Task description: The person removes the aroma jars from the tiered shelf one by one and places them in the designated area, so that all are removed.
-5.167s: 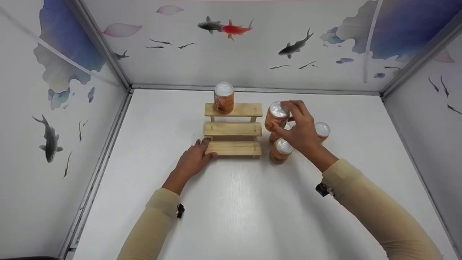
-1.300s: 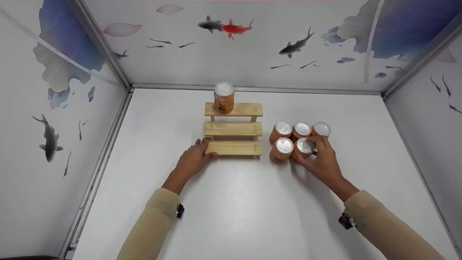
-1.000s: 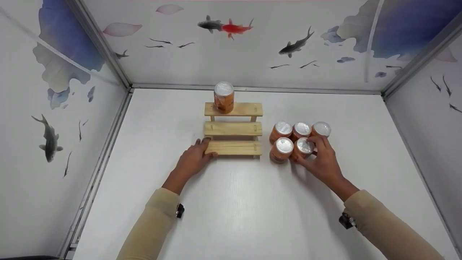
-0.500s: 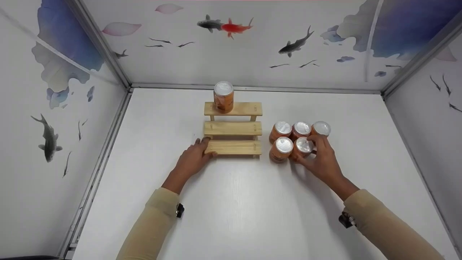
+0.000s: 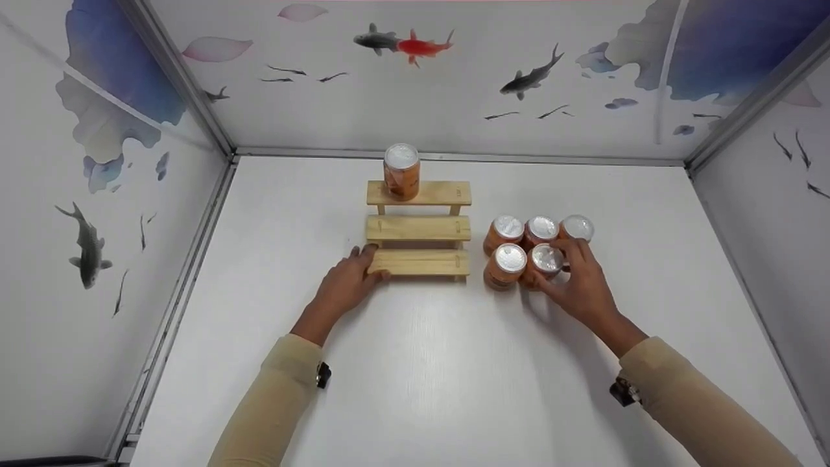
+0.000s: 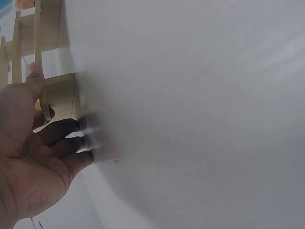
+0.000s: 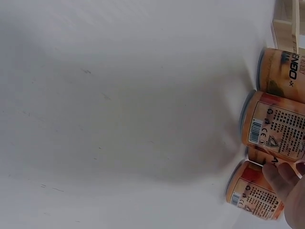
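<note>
My left hand [image 5: 343, 284] holds the left end of the lowest step of a three-step wooden rack [image 5: 420, 228]. In the left wrist view, the thumb lies on the board [image 6: 39, 52] and a finger reaches round its edge. An orange can [image 5: 402, 178] with a silvery lid stands upright on the top step, toward the left. Right of the rack, my right hand [image 5: 589, 285] grips the front right orange can [image 5: 546, 259] of a close group, thumb on its near side and fingers on its far right. The group stands upright on the table, and the hand hides part of it.
Beside the gripped can stand the front left can [image 5: 506, 267], the back left can [image 5: 507, 232], the back middle can [image 5: 542, 228] and the back right can [image 5: 577, 227]. Printed panels [image 5: 441, 97] wall in the white table [image 5: 415, 370] at the back and both sides.
Around five seconds ago my right hand held a can raised over the group. That hand now grips the front right can on the table. The left hand stayed on the rack.
</note>
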The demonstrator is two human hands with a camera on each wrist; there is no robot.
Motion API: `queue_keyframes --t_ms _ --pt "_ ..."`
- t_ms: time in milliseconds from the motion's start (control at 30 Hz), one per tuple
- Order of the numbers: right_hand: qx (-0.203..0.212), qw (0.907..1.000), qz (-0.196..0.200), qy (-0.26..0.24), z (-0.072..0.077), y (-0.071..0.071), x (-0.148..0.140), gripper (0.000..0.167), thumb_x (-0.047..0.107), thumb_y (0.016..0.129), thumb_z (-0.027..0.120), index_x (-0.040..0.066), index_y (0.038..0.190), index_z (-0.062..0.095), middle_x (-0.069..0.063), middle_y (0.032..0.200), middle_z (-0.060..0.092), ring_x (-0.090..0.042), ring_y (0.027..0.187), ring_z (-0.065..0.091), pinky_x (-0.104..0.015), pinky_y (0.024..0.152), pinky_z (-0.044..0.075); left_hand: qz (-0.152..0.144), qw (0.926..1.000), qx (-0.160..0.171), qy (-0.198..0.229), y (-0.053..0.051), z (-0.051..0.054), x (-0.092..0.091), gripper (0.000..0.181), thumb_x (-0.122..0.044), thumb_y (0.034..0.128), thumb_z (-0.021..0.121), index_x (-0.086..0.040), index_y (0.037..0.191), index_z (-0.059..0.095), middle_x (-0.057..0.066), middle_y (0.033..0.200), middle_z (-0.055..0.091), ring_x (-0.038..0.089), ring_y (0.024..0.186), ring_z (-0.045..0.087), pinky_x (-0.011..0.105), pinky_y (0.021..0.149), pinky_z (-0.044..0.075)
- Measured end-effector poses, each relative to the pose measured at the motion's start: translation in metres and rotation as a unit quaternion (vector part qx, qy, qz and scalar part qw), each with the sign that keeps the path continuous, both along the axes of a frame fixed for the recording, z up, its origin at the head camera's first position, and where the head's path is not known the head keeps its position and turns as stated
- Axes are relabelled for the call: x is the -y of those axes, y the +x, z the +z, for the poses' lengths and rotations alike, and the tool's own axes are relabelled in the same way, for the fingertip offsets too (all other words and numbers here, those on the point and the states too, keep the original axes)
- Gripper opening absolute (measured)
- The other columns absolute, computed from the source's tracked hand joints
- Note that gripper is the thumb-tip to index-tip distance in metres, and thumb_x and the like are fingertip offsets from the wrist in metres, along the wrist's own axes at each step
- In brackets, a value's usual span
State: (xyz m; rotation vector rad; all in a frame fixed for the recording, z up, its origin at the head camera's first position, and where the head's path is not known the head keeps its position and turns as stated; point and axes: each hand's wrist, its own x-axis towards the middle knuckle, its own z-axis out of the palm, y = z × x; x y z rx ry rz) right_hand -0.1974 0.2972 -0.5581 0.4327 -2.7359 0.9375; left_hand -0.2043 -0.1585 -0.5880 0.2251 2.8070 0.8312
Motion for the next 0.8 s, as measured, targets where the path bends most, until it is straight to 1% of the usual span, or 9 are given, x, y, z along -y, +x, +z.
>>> queue_keyframes --t_ms 133,267,367,500,600,733,800 --pt "-0.016 0.9999 0.002 -0.001 0.006 -0.002 0.001 0.062 0.012 0.090 0.093 -0.001 0.140 0.058 -0.022 0.132 0.057 -0.041 0.114 0.071 -0.059 0.086 0.066 0.002 1.0000 0.000 0.004 -0.001 0.000 0.001 0.080 -0.057 0.1102 0.061 -0.009 0.171 0.040 0.035 0.171 0.040 0.053 0.152 0.052 0.067 0.120 0.048" --pt "-0.036 0.9993 0.001 0.001 0.012 -0.005 0.006 0.062 0.015 0.090 0.093 -0.002 0.140 0.060 -0.022 0.134 0.057 -0.039 0.113 0.071 -0.056 0.087 0.065 0.000 1.0000 -0.003 0.007 -0.001 0.000 0.002 0.080 -0.056 0.1097 0.062 -0.008 0.170 0.041 0.036 0.170 0.041 0.054 0.151 0.053 0.067 0.118 0.049" --pt "-0.052 0.9986 -0.001 0.006 0.016 -0.007 0.011 0.063 0.016 0.091 0.093 -0.003 0.141 0.060 -0.023 0.136 0.057 -0.040 0.116 0.070 -0.058 0.093 0.063 0.000 1.0000 -0.001 0.001 -0.001 0.000 0.001 0.080 -0.057 0.1100 0.062 -0.008 0.170 0.041 0.037 0.170 0.041 0.054 0.151 0.053 0.068 0.117 0.050" --pt "-0.076 0.9971 -0.002 0.012 0.020 -0.010 0.016 0.061 0.019 0.092 0.092 -0.004 0.140 0.062 -0.025 0.134 0.058 -0.042 0.120 0.067 -0.059 0.101 0.060 0.005 0.9999 0.012 -0.006 -0.002 0.000 0.000 0.082 -0.058 0.1105 0.060 -0.009 0.172 0.038 0.036 0.171 0.039 0.054 0.153 0.050 0.069 0.119 0.048" --pt "-0.091 0.9958 0.000 0.009 0.024 -0.014 0.020 0.058 0.021 0.093 0.092 -0.004 0.138 0.063 -0.025 0.132 0.060 -0.041 0.122 0.063 -0.055 0.103 0.059 0.007 0.9999 0.014 -0.005 -0.003 0.000 -0.001 0.081 -0.057 0.1107 0.060 -0.009 0.172 0.038 0.036 0.172 0.039 0.054 0.153 0.050 0.069 0.120 0.047" --pt "-0.085 0.9964 -0.001 0.002 0.033 -0.019 0.025 0.056 0.021 0.095 0.090 -0.003 0.139 0.064 -0.024 0.134 0.060 -0.041 0.127 0.059 -0.056 0.104 0.058 0.009 0.9999 0.011 -0.003 -0.002 0.000 -0.001 0.079 -0.056 0.1110 0.061 -0.010 0.172 0.039 0.035 0.172 0.039 0.054 0.154 0.049 0.069 0.120 0.047" --pt "-0.078 0.9969 -0.004 0.002 0.037 -0.022 0.028 0.058 0.021 0.095 0.090 -0.003 0.141 0.063 -0.024 0.136 0.060 -0.041 0.129 0.059 -0.057 0.102 0.059 0.009 0.9999 0.009 0.000 -0.001 0.000 -0.001 0.079 -0.055 0.1111 0.061 -0.010 0.172 0.039 0.035 0.172 0.039 0.053 0.155 0.049 0.069 0.121 0.046"
